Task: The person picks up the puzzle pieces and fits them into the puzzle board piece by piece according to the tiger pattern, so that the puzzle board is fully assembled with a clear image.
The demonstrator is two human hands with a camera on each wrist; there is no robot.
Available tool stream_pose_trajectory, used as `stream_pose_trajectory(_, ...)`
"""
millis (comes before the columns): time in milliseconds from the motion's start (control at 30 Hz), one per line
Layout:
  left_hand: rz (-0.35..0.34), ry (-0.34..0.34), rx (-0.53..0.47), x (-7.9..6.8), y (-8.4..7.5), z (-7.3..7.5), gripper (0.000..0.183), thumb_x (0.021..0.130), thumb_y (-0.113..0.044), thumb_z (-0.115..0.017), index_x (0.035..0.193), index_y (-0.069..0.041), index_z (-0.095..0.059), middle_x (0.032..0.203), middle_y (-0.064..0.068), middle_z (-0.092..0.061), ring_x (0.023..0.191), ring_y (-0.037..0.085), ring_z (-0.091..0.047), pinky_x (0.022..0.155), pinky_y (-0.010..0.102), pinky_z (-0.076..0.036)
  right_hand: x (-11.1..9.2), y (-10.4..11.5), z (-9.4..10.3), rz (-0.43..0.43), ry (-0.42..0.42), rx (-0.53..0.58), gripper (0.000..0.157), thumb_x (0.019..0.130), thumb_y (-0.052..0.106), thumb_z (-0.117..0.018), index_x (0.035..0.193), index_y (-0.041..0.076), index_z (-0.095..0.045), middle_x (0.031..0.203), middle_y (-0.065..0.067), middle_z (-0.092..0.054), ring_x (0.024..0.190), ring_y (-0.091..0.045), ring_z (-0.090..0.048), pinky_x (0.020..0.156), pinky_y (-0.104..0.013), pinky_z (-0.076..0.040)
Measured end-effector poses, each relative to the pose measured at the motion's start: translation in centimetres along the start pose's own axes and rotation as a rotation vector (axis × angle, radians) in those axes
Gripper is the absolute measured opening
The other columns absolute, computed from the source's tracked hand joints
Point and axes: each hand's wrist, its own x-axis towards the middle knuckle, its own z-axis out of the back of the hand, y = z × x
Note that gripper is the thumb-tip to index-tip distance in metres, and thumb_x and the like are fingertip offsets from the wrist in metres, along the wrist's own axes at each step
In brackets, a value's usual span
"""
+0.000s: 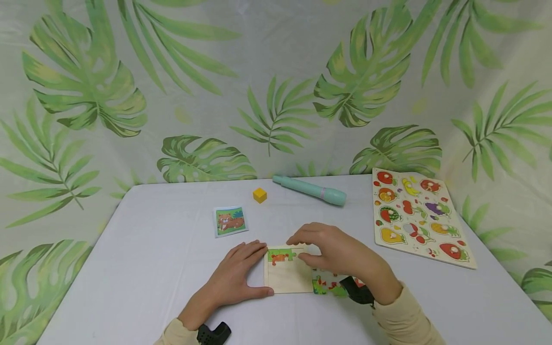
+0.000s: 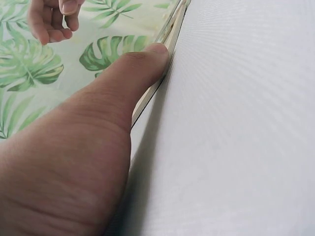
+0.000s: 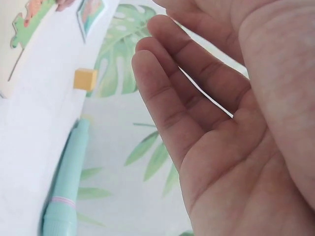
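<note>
A shallow wooden puzzle tray (image 1: 286, 281) lies in front of the person. Joined jigsaw pieces (image 1: 280, 257) with green and orange print fill part of its upper left corner. The left hand (image 1: 235, 274) steadies the tray's left side, fingers stretched out; its thumb presses the wooden edge in the left wrist view. Above the tray's upper right part hovers the right hand (image 1: 329, 247), its fingers loosely bent. No object shows in the right palm (image 3: 221, 162), though the thumb tip is out of sight in that wrist view. A colourful printed sheet or pieces (image 1: 327, 281) lie right of the tray, partly covered by the right wrist.
A picture card with a brown bear (image 1: 230, 221) lies beyond the left hand. Farther back are a yellow block (image 1: 259, 195) and a teal torch-shaped tube (image 1: 308, 189). A fruit peg board (image 1: 401, 230) stretches along the table's right side. Leaf-printed cloth (image 1: 276, 62) hangs behind.
</note>
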Motion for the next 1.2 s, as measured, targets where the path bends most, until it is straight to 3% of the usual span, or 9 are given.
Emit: stream_pose_trajectory(1200,0.005,0.005,-0.002,0.0,0.1,-0.1,0.101,0.080,-0.080,-0.066,0.154,-0.013,-0.050,0.160,0.000,-0.045,0.151,0.020,-0.037,0.127,0.049,-0.026,-1.8,-3.9,1.8,-0.007,-0.032,0.109,0.031,0.092,0.012,-0.078,0.122,0.017,-0.073,0.118,0.007,-0.071,0.104,-0.010,-0.067,0.091,-0.038,-0.060)
